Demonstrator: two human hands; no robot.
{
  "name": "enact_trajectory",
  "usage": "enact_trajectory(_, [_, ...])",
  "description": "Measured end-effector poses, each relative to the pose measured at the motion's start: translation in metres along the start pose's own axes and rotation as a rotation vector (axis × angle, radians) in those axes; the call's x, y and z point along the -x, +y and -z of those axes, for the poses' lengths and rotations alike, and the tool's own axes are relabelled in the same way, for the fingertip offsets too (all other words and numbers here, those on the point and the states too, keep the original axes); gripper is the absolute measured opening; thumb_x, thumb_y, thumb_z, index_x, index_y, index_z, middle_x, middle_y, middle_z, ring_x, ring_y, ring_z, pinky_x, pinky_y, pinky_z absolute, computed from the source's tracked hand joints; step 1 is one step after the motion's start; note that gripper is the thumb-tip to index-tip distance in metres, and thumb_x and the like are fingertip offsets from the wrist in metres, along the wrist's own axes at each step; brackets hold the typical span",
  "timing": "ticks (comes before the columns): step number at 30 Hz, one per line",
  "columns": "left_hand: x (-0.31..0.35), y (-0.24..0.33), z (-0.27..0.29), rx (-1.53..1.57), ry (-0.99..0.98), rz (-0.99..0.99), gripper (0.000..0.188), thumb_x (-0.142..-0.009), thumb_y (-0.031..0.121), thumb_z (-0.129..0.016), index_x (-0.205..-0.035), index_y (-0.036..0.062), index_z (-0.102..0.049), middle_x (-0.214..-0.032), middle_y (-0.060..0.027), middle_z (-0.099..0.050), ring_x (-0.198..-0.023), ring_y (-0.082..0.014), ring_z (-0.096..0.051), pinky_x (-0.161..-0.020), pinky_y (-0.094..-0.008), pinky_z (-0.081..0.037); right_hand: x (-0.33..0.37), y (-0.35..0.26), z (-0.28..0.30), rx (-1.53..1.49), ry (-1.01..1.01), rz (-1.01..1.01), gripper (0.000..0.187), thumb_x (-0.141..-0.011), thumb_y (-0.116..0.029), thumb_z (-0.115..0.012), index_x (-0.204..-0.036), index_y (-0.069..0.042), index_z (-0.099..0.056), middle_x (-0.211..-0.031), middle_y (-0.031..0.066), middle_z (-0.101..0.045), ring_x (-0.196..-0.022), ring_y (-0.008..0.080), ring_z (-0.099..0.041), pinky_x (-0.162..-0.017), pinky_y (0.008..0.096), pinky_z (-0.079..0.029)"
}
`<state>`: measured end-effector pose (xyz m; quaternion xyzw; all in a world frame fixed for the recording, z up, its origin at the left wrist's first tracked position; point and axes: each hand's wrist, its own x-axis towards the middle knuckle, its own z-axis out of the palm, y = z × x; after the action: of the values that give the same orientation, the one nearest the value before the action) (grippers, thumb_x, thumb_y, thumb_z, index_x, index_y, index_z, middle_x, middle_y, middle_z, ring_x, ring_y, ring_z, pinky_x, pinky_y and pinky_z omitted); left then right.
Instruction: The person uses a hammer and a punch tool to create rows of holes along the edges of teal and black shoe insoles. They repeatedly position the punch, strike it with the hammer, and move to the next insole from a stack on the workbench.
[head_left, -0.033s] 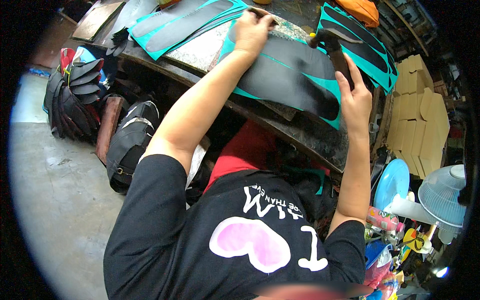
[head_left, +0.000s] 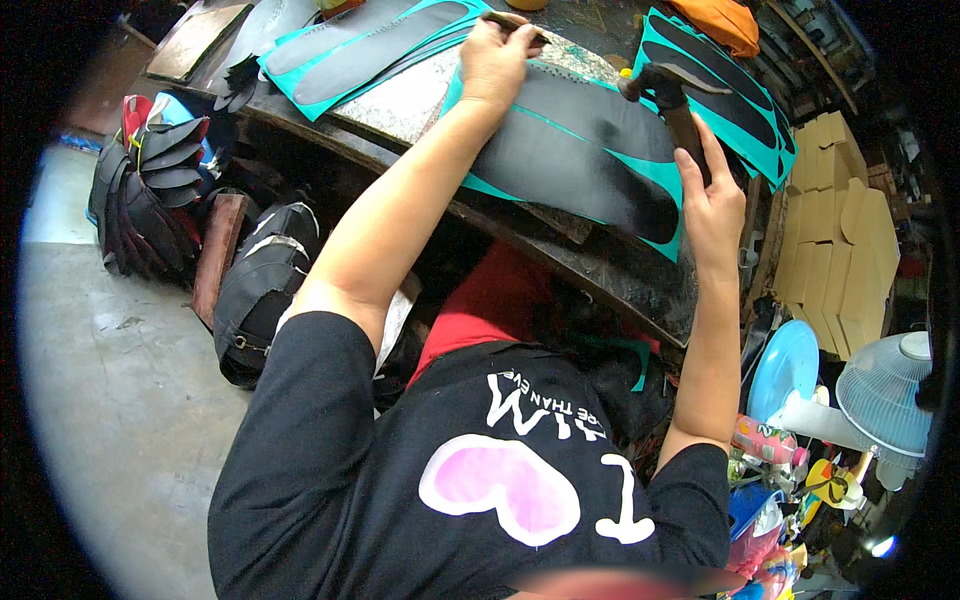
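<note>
My left hand is closed around a slim dark tool whose kind I cannot make out. It is above the upper edge of a teal sheet bearing black sole-shaped pieces. A row of small marks runs along that edge, beside my fingers. In my right hand is a hammer, gripped by its dark handle, with the head raised over the right end of the sheet. Under the sheet and my left wrist shows a pale speckled slab.
Similar teal-and-black sheets lie on the workbench at left and right. An orange cloth is at the far right. Below on the left are bundled black pieces and a black bag. Cardboard and a fan stand right.
My left hand and its tool have shifted very slightly left. The hammer and my right hand have moved a little to the right and down.
</note>
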<state>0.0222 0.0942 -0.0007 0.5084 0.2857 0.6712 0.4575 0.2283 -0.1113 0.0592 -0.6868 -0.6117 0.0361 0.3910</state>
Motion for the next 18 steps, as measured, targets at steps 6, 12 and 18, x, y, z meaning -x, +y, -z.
enact_trajectory(6, [0.002,-0.011,0.024,-0.485,-0.17,0.083,0.013,-0.09,0.008,-0.07,-0.097,-0.0026,-0.066,-0.084,-0.0094,-0.073,-0.071,-0.0126,-0.07,-0.065,-0.0261,-0.057,-0.004,0.0,0.001,-0.113,-0.003,-0.022,0.045,-0.097,-0.035,-0.064,-0.139,-0.019,-0.058,-0.122,0.018,-0.069,-0.105,0.0294,-0.07,-0.088,0.0362,-0.052])
enact_trajectory(12, [0.001,-0.005,0.025,-0.453,-0.246,-0.016,0.019,-0.086,0.016,-0.075,-0.094,0.0004,-0.068,-0.085,-0.0125,-0.073,-0.075,-0.0202,-0.072,-0.069,-0.0314,-0.057,-0.02,-0.031,0.014,-0.324,0.105,0.145,0.043,-0.097,-0.025,-0.067,-0.139,-0.017,-0.06,-0.123,0.0102,-0.07,-0.103,0.0177,-0.068,-0.087,0.0312,-0.052])
enact_trajectory(18, [0.015,0.009,-0.002,-1.109,-0.369,-0.592,0.016,-0.09,0.019,-0.069,-0.096,0.0049,-0.068,-0.091,-0.0204,-0.071,-0.086,-0.0367,-0.07,-0.078,-0.0404,-0.056,-0.028,-0.034,-0.022,-0.176,0.248,0.471,0.047,-0.095,-0.023,-0.067,-0.141,-0.019,-0.056,-0.122,0.0113,-0.07,-0.097,0.0287,-0.073,-0.08,0.0388,-0.055])
